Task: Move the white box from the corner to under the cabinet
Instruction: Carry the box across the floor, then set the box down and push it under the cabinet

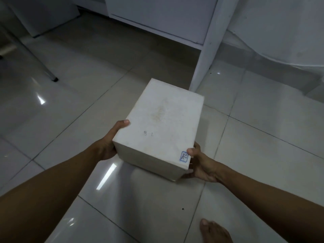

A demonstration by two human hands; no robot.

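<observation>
Head-camera view, looking down: a person holds a white rectangular cardboard box (161,127) in both bare hands above a glossy, pale tiled floor (70,106). Both forearms reach forward from the lower corners of the frame. The left hand (109,142) clasps the box's near left side, thumb laid over the top edge and fingers hidden beneath. The right hand (201,163) cups the near right corner, thumb pressed on the lid beside a small blue-bordered sticker (184,156), fingers curled under the base. Both hands are closed firmly on the box, which hangs clear of the tiles.

Faint handwritten marks on the lid read roughly "9 2"; the sticker's writing is too small to make out. A yellowish stain discolours the middle of the lid.

The box sits in mid-frame, its far end near the white leg (203,58) of a white cabinet (157,18) that stands raised off the floor, open space showing beneath it. A slanted metal leg with a dark tip (50,76) stands at left, and a bare foot (213,230) rests at the bottom right.
</observation>
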